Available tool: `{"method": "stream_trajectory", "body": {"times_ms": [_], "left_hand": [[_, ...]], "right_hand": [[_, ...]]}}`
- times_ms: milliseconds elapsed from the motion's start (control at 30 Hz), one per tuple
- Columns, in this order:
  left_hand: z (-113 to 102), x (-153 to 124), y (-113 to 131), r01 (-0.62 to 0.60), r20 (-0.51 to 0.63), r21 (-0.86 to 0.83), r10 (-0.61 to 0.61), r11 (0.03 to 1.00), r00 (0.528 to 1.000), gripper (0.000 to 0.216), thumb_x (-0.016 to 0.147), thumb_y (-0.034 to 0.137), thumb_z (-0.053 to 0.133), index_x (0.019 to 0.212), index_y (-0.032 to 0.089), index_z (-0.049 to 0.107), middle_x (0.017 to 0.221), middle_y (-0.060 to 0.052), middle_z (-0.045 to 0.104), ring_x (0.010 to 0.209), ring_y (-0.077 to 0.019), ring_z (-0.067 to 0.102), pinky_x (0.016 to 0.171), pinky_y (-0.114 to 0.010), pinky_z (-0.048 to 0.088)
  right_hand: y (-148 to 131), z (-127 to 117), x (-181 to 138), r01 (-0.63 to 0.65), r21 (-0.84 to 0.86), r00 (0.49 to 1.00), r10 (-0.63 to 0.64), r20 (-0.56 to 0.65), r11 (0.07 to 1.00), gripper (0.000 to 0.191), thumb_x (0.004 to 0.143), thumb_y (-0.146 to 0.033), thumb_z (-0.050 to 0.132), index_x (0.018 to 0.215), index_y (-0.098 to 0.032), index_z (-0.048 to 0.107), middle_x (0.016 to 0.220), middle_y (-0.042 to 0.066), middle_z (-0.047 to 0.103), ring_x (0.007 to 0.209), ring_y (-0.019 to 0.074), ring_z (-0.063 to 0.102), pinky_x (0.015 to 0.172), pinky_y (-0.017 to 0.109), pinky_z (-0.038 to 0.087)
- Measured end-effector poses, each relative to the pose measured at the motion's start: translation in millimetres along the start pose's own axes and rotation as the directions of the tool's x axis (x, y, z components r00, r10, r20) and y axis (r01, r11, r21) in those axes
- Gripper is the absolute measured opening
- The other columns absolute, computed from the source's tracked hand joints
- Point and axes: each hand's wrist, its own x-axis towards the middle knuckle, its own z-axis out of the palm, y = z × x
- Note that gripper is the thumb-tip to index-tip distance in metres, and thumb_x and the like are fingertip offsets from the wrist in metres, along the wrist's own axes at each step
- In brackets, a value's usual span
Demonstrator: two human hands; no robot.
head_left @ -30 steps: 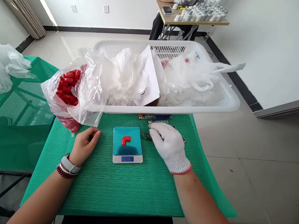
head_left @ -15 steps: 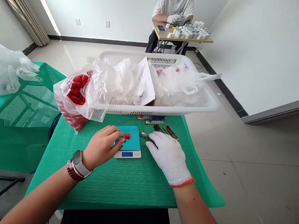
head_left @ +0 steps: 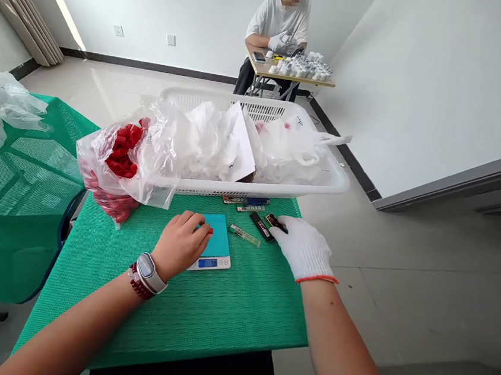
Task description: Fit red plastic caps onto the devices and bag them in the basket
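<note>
My bare left hand (head_left: 184, 241) rests over the teal-topped digital scale (head_left: 220, 245), its fingers curled around a small red plastic pipe piece (head_left: 210, 231), which they mostly cover. To the right, my white-gloved right hand (head_left: 304, 248) has thumb and fingers closed on the near end of a flat black-and-gold strip (head_left: 270, 219). Between the hands lie a slim clear stick with a green end (head_left: 245, 235) and a flat black bar (head_left: 261, 226). More slim sticks, one clear (head_left: 250, 209) and one blue (head_left: 258, 201), lie by the basket.
A white plastic basket (head_left: 277, 191) holding plastic bags spans the table's back. An open bag of red pipe pieces (head_left: 124, 150) leans at its left. Green mesh (head_left: 165, 322) covers the table. Beyond, a person (head_left: 279, 20) in white gloves sits at a table with white parts (head_left: 305, 66).
My right hand has moved right, off the green-ended stick, onto the black-and-gold strip. My left hand stays at the scale, now covering more of the red piece. The view has shifted slightly.
</note>
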Motion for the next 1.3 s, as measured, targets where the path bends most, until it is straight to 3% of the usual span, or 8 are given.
{"method": "stream_trajectory", "body": {"times_ms": [167, 267, 533, 733, 867, 1067, 1133, 1300], "left_hand": [[8, -7, 6, 0.036, 0.029, 0.047, -0.037, 0.998, 0.999, 0.025, 0.096, 0.024, 0.056, 0.115, 0.013, 0.067, 0.11, -0.014, 0.067, 0.096, -0.0277, 0.06, 0.075, -0.042, 0.053], [12, -11, 4, 0.036, -0.001, 0.015, -0.036, 0.999, 0.999, 0.023, 0.095, 0.023, 0.057, 0.114, 0.015, 0.067, 0.111, -0.014, 0.068, 0.097, -0.0283, 0.061, 0.076, -0.042, 0.053], [11, -17, 3, -0.029, -0.093, -0.07, 0.022, 0.997, 0.995, 0.025, 0.095, 0.016, 0.056, 0.118, 0.02, 0.065, 0.106, -0.009, 0.074, 0.099, -0.0268, 0.064, 0.078, -0.041, 0.052], [10, -21, 1, -0.105, -0.166, -0.111, 0.085, 0.988, 0.982, 0.019, 0.094, 0.009, 0.053, 0.106, 0.019, 0.065, 0.108, -0.008, 0.074, 0.093, -0.0217, 0.069, 0.077, -0.036, 0.055], [6, -22, -2, -0.127, -0.191, -0.171, 0.094, 0.977, 0.977, 0.019, 0.098, 0.01, 0.047, 0.101, 0.018, 0.064, 0.106, -0.008, 0.074, 0.092, -0.0191, 0.072, 0.076, -0.032, 0.058], [-2, -22, -4, -0.024, -0.208, -0.285, -0.037, 0.958, 0.977, 0.016, 0.098, 0.013, 0.05, 0.108, 0.017, 0.061, 0.103, -0.009, 0.072, 0.09, -0.018, 0.07, 0.078, -0.03, 0.059], [-4, -21, -5, -0.043, -0.21, -0.21, -0.003, 0.977, 0.978, 0.016, 0.098, 0.014, 0.051, 0.109, 0.019, 0.062, 0.102, -0.009, 0.072, 0.087, -0.0187, 0.07, 0.077, -0.032, 0.058], [-15, -14, -8, -0.196, -0.113, -0.063, 0.188, 0.979, 0.976, 0.023, 0.099, 0.009, 0.043, 0.106, 0.021, 0.062, 0.103, -0.007, 0.07, 0.088, -0.017, 0.069, 0.078, -0.032, 0.056]], "right_hand": [[-4, -13, 29, -0.06, 0.009, 0.973, 0.056, 0.224, 0.998, 0.045, 0.075, -0.051, 0.063, 0.111, -0.025, 0.068, 0.097, 0.01, 0.073, 0.08, 0.0281, 0.069, 0.062, 0.034, 0.043], [-9, -20, 35, -0.023, -0.041, 0.964, 0.033, 0.263, 0.999, 0.034, 0.073, -0.048, 0.062, 0.094, -0.023, 0.071, 0.083, 0.009, 0.073, 0.068, 0.0258, 0.067, 0.061, 0.035, 0.043], [-6, -9, 15, -0.049, 0.016, 0.997, 0.048, 0.061, 0.999, 0.033, 0.072, -0.043, 0.061, 0.097, -0.022, 0.069, 0.085, 0.012, 0.072, 0.067, 0.0272, 0.066, 0.056, 0.034, 0.041], [0, -3, -19, -0.073, 0.405, 0.99, 0.115, -0.08, 0.911, 0.043, 0.08, -0.044, 0.058, 0.115, -0.018, 0.06, 0.102, 0.011, 0.072, 0.086, 0.0258, 0.068, 0.068, 0.033, 0.047], [-13, 11, -43, 0.083, 0.719, 0.981, 0.07, -0.18, 0.69, 0.048, 0.082, -0.041, 0.063, 0.124, -0.021, 0.056, 0.106, 0.008, 0.07, 0.091, 0.0245, 0.068, 0.078, 0.038, 0.052], [-49, 30, -63, 0.152, 0.988, 0.985, -0.09, -0.15, 0.015, 0.022, 0.084, -0.034, 0.064, 0.099, -0.024, 0.052, 0.083, -0.002, 0.059, 0.075, 0.0137, 0.06, 0.076, 0.035, 0.056], [-59, 32, -66, 0.112, 0.993, 0.983, -0.138, -0.117, -0.047, 0.022, 0.084, -0.034, 0.063, 0.1, -0.025, 0.05, 0.08, -0.003, 0.056, 0.071, 0.0124, 0.056, 0.068, 0.031, 0.055], [-68, 40, -64, 0.099, 0.993, 0.973, -0.204, -0.11, -0.062, 0.022, 0.085, -0.035, 0.064, 0.1, -0.023, 0.054, 0.07, -0.005, 0.051, 0.063, 0.0104, 0.047, 0.058, 0.024, 0.047]]}}
